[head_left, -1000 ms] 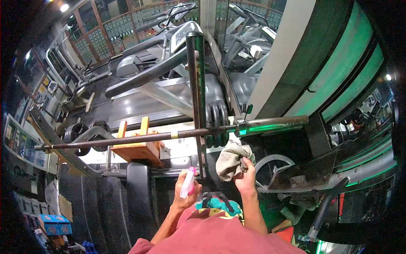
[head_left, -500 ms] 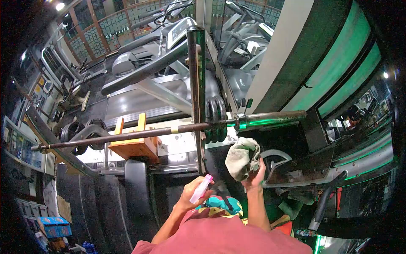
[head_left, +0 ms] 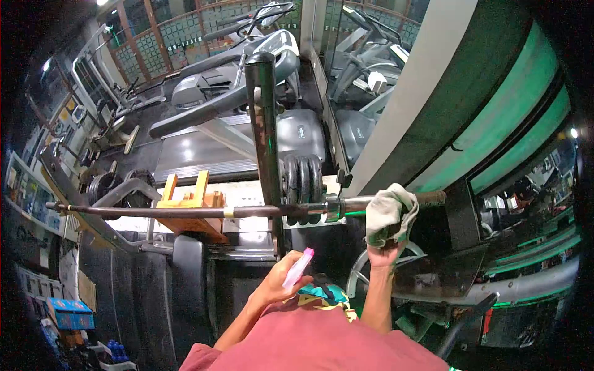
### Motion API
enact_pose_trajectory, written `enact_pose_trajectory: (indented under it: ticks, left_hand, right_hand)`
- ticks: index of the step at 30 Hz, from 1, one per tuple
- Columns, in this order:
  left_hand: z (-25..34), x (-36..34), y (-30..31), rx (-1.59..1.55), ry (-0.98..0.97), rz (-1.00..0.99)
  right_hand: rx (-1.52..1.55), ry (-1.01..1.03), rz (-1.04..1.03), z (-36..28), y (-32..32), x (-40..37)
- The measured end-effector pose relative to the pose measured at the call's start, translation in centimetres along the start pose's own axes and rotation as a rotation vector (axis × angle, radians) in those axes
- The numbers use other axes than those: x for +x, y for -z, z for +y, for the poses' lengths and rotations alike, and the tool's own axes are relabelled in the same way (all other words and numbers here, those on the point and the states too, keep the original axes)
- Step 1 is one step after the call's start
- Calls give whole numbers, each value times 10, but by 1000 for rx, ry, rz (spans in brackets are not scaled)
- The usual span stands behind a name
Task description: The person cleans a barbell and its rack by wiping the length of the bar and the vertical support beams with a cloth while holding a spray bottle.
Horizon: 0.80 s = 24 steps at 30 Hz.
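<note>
My left hand [head_left: 277, 279] is closed around a small translucent bottle [head_left: 297, 272] with a pink top, held in front of my body and tilted up to the right. A grey cloth [head_left: 388, 210], bunched up, is gripped in my right hand [head_left: 386, 255], which comes from below with the fingers largely hidden by the fabric. In this view the cloth overlaps the thick end sleeve of a barbell [head_left: 185, 213]. The bar lies across a rack whose dark upright [head_left: 265, 133] stands left of the cloth. Black weight plates [head_left: 303, 185] hang beside that upright.
Below the bar are a wooden block stand [head_left: 201, 213] and a padded black bench [head_left: 190, 266]. Behind the rack stands a treadmill [head_left: 204, 145]. A grey pillar [head_left: 414, 86] rises at right, and a metal machine frame [head_left: 445, 294] sits low on that side.
My right hand has raised the cloth up and to the right, onto the line of the barbell's end. The left hand keeps the bottle in nearly the same place. The view has shifted slightly.
</note>
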<state>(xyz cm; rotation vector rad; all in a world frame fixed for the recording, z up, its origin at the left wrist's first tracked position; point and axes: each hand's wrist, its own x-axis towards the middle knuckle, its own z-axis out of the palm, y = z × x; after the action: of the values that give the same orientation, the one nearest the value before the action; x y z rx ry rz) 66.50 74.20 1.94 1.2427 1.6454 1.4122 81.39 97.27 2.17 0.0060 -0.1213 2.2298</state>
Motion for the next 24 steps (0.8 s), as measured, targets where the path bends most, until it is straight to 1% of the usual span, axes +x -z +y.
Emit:
enact_pose_trajectory:
  ticks: [2, 4, 6, 7, 8, 9, 10, 12, 14, 16, 17, 18, 20, 21, 22, 23, 24]
  left_hand:
    - [5, 15, -8, 33, 0, -53]
    - [8, 26, -19, 50, 33, -53]
    - [7, 35, -31, 28, -11, 44]
    - [5, 38, -35, 32, -11, 45]
    - [2, 42, -39, 92, -63, 81]
    - [0, 46, -43, 151, -115, 116]
    - [0, 49, -45, 153, -112, 119]
    - [3, 49, -47, 103, -3, 180]
    - [4, 51, -52, 75, -6, 248]
    - [11, 55, -54, 56, 16, 217]
    - [14, 57, -55, 57, 14, 216]
    - [16, 59, -56, 69, 4, 207]
    - [20, 63, -57, 81, -10, 193]
    - [23, 64, -58, 89, -25, 179]
    - [28, 66, -59, 94, -42, 165]
    - [36, 68, -59, 137, 11, 132]
    - [34, 71, -62, 134, 4, 130]
  right_hand:
    - [-52, 8, -85, -10, -3, 7]
    - [-198, 63, 109, -24, 4, 10]
    - [-130, 1, -19, -31, 0, 14]
    - [-84, 13, 30, -35, -3, 15]
    - [-39, 25, 79, -39, -2, 17]
    - [-135, 35, 17, -44, 3, 19]
    - [-173, 24, 15, -51, 5, 21]
    - [-174, -50, -147, -65, 6, 24]
    - [-191, -52, -101, -75, 5, 24]
    - [-208, 7, -119, -83, 4, 29]
    - [-225, 85, -48, -85, 2, 28]
    - [-224, 87, -49, -88, 1, 27]
    - [-282, 167, 52, -94, 2, 21]
    - [-292, 183, -23, -96, 3, 18]
    - [-295, 189, -22, -99, 5, 15]
    - [-305, 218, 3, -103, 6, 14]
    - [-314, 245, 26, -106, 7, 13]
